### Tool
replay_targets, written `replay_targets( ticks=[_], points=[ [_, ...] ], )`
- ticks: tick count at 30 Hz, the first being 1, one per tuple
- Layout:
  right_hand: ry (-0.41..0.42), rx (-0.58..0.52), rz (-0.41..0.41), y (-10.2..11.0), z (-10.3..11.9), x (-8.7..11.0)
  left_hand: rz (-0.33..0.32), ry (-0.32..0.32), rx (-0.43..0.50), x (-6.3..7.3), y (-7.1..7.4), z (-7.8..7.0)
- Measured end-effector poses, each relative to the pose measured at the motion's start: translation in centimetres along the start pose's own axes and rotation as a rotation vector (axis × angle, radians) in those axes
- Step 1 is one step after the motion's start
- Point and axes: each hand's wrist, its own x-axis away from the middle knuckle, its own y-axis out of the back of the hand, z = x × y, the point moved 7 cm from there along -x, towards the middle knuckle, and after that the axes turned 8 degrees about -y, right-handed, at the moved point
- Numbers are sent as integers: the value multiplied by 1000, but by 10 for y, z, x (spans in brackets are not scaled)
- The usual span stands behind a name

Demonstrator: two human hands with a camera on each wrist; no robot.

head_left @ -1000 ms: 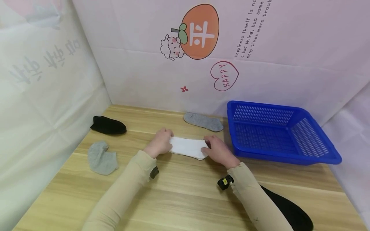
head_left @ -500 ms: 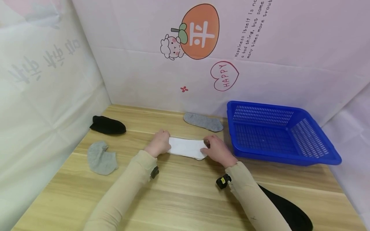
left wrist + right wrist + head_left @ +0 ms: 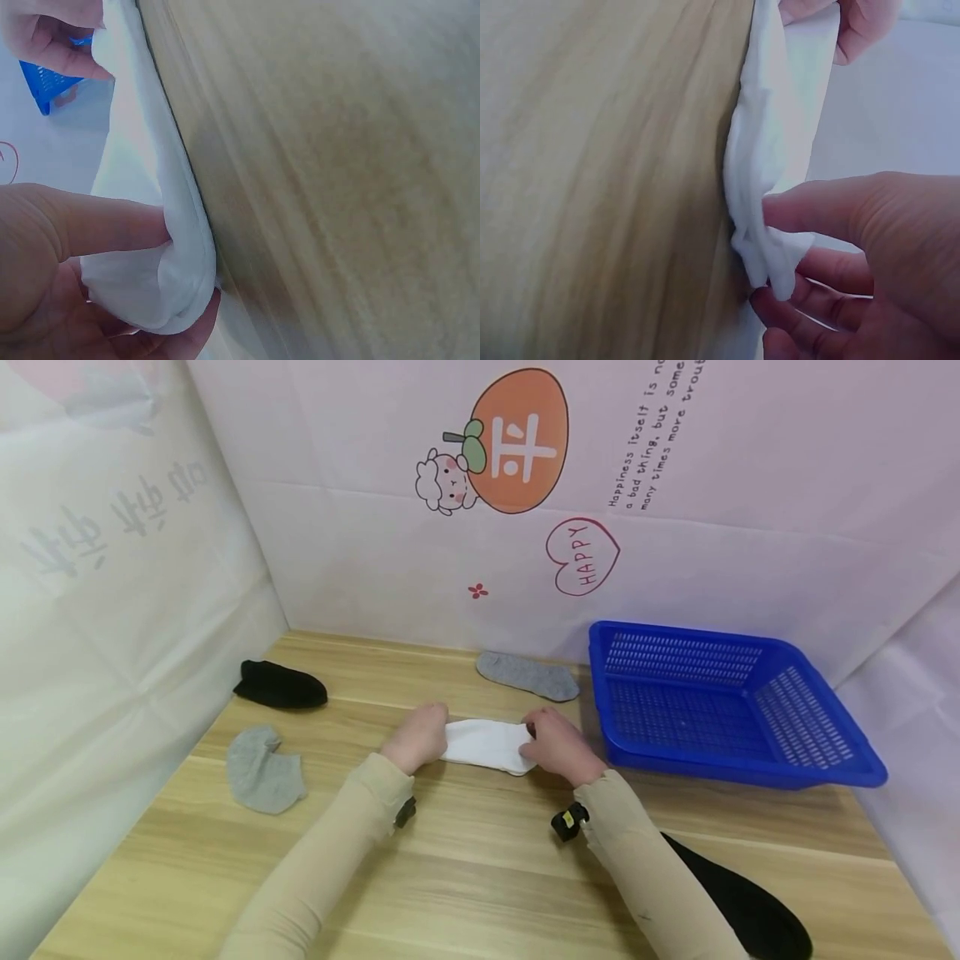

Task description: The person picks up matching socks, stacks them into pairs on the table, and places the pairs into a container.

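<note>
A white sock point(image 3: 483, 745) with several layers lies flat across the middle of the wooden table. My left hand point(image 3: 418, 739) pinches its left end; in the left wrist view the thumb point(image 3: 112, 225) presses on top and the fingers curl beneath the rounded end. At the other end, my right hand point(image 3: 558, 746) grips the sock. Its thumb point(image 3: 817, 204) lies over the layered edges in the right wrist view, with fingertips tucked under. Behind the hands, close to the wall, is a grey sock point(image 3: 528, 677).
A blue plastic basket point(image 3: 727, 768) stands at the back right, beside my right hand. Toward the left edge lie a black sock point(image 3: 281, 685) and a bent light grey sock point(image 3: 266, 772). Another black item point(image 3: 757, 906) is partly hidden by my right sleeve.
My left hand first shifts slightly left, then back right, and now bends more over the sock's end. The right hand moves slightly left, still holding its end.
</note>
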Motion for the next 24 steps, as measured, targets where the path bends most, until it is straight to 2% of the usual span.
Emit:
replay_targets(
  ticks=[7, 16, 20, 24],
  points=[
    [-12, 17, -25, -4, 5, -1, -16, -1, 14, 1, -2, 1],
    [-84, -86, -25, -2, 1, 3, -16, 40, 78, 6, 2, 15],
    [-50, -130, -31, 0, 2, 5, -10, 27, 116, 7, 8, 19],
    [27, -234, -67, 7, 8, 7, -41, -6, 197, 9, 26, 20]
  ],
)
